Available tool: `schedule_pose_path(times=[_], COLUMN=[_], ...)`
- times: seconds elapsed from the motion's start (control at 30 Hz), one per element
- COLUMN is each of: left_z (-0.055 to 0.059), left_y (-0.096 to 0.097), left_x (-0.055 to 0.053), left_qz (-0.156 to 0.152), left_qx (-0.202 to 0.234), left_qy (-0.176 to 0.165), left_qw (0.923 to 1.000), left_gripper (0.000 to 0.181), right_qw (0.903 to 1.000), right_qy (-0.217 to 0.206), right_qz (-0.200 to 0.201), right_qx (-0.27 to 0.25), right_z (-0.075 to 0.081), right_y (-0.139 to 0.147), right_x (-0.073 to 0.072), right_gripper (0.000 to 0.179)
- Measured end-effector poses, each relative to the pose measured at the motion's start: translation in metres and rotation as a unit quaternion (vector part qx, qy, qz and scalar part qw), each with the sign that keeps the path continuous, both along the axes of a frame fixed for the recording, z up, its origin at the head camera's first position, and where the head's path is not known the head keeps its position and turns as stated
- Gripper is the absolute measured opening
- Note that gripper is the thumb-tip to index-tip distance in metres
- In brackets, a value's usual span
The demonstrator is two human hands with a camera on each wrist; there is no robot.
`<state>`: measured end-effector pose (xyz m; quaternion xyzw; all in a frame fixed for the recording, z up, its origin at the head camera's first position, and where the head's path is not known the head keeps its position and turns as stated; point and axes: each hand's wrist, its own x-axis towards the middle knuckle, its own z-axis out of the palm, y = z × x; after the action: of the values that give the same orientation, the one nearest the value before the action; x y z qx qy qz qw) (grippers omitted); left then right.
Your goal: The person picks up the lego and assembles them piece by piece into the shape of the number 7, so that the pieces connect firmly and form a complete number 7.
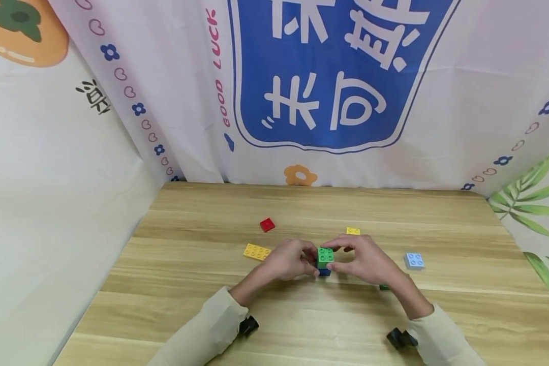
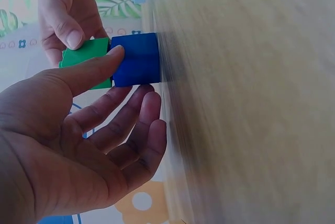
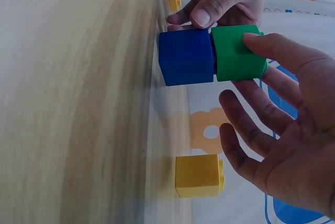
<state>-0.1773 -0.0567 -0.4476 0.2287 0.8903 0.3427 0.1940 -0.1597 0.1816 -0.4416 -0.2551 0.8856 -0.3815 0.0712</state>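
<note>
With my left hand (image 1: 290, 259) I pinch the blue block (image 1: 324, 272) between thumb and fingers, low in the middle of the head view; my right hand (image 1: 368, 258) pinches the green block (image 1: 326, 257) on top of it, its thumb on one side and a finger on the other; a narrow dark gap shows between the two blocks in the right wrist view; the lower fingers of both hands are spread and loosely bent; the blue block's bottom is at the wooden table (image 1: 302, 320); left of my hands lie the long yellow block (image 1: 255, 251) and, higher, the red piece (image 1: 267, 224); to the right sit the small yellow block (image 1: 353, 231), the light blue block (image 1: 414, 261) and a dark green piece (image 1: 384, 287), mostly hidden by my right arm.
</note>
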Motion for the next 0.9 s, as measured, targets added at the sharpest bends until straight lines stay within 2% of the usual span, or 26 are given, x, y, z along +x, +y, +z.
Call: schedule_pose_path(times=[0.27, 0.8, 0.9], left_z=[0.0007, -0.0010, -0.0021], left_y=[0.0010, 0.0026, 0.0022], left_x=[-0.0024, -0.0014, -0.0012], left_qz=[-0.010, 0.002, 0.004], left_qx=[-0.007, 0.004, 0.007], left_qy=[0.013, -0.007, -0.010], left_qw=[0.9999, 1.0000, 0.9999], left_gripper=[0.027, 0.027, 0.027], right_qw=[0.9998, 0.9965, 0.9963], right_qy=[-0.009, -0.066, -0.067], right_qz=[-0.016, -0.034, -0.042], right_qx=[-0.001, -0.039, -0.034], right_z=[0.0002, -0.0019, -0.0025], right_y=[0.0018, 0.0017, 0.0002], right_x=[-0.0009, -0.0029, -0.0023], right_gripper=[0.037, 0.041, 0.041])
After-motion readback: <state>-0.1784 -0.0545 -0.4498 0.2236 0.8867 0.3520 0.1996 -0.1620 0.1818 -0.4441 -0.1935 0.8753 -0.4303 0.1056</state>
